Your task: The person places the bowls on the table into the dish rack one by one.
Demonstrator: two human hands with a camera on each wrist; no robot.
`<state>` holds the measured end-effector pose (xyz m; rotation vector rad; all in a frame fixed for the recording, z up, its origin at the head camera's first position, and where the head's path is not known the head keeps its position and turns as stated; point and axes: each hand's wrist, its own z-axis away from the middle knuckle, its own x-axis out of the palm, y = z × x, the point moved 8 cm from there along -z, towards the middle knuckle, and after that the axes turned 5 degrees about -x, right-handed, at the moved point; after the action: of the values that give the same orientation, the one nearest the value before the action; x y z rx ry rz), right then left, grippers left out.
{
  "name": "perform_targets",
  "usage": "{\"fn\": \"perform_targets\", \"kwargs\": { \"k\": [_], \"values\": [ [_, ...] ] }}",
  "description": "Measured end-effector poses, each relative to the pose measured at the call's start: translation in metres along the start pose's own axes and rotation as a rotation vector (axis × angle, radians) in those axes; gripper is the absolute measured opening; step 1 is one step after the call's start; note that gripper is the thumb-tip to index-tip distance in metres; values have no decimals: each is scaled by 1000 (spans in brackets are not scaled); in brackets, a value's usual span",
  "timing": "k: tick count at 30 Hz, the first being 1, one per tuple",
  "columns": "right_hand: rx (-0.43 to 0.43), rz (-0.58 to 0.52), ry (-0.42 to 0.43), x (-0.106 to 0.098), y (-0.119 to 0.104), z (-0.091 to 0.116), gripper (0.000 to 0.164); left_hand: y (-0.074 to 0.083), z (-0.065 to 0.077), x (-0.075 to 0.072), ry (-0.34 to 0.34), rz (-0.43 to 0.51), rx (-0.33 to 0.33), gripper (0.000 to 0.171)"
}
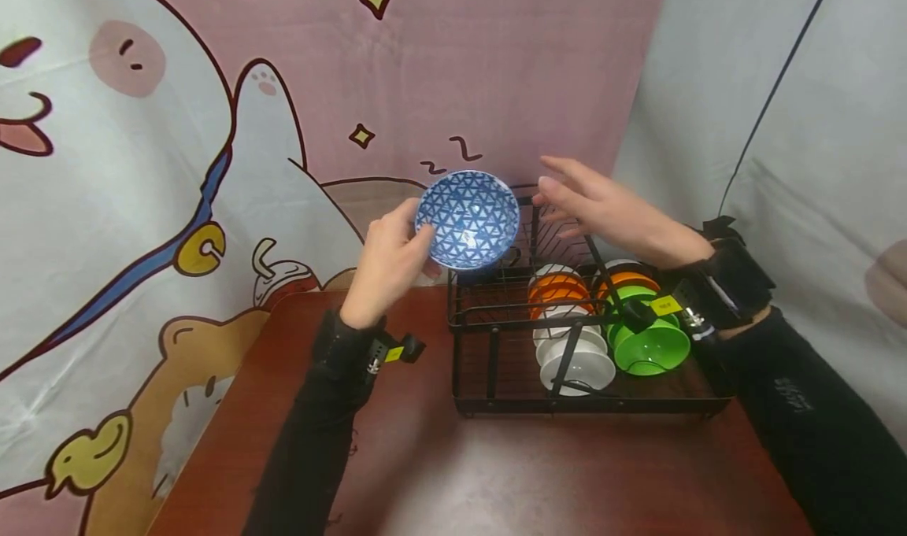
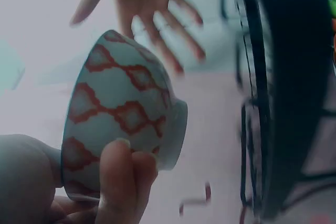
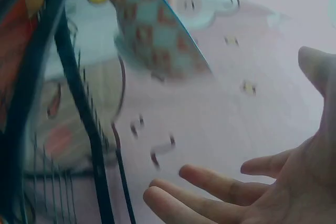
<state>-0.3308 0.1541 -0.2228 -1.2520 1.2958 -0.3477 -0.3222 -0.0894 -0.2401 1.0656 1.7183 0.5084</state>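
My left hand (image 1: pixel 393 253) grips a patterned bowl (image 1: pixel 469 219) by its left edge, with the thumb at the rim and fingers beneath. Blue and white triangles cover its inside, which faces the head camera. In the left wrist view the outer wall of the bowl (image 2: pixel 118 95) carries a reddish lattice, and fingertips press against it near the foot. To the right of the bowl, my right hand (image 1: pixel 609 209) is raised with fingers extended and holds nothing. The right wrist view shows its spread fingers (image 3: pixel 226 187) apart from the bowl (image 3: pixel 155 35).
A black two-level dish rack (image 1: pixel 473 404) stands on the reddish-brown table (image 1: pixel 425 473). White bowls (image 1: pixel 577 363), green bowls (image 1: pixel 652 347) and orange bowls (image 1: pixel 560 292) stand tilted in rows in its lower level. A cartoon-printed cloth (image 1: pixel 453 64) hangs behind.
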Motion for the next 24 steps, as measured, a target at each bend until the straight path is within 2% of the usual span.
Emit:
{"fn": "perform_targets", "kwargs": {
  "k": [4, 7, 10, 15, 18, 21, 24],
  "values": [
    [17, -25, -48, 23, -4, -8, 63, 21, 3, 21, -67, 27, 55, 39],
    [32, -54, -29, 30, -1, -11, 53, 28, 7, 29, -82, 32, 79, 39],
    [29, -43, 12, 30, 4, -11, 51, 31, 8, 32, -70, 5, 94, 38],
    [10, -15, 45, 30, 9, -10, 50, 31, 10, 34, -69, -94, 113, 39],
    [12, -11, 58, 29, 11, -9, 49, 32, 12, 37, -104, -144, 129, 40],
    [20, -15, 70, 26, 13, -8, 47, 34, 14, 40, -152, -156, 148, 46],
    [23, -26, 78, 22, 15, -5, 47, 33, 15, 39, -169, -147, 169, 48]
  ]
}}
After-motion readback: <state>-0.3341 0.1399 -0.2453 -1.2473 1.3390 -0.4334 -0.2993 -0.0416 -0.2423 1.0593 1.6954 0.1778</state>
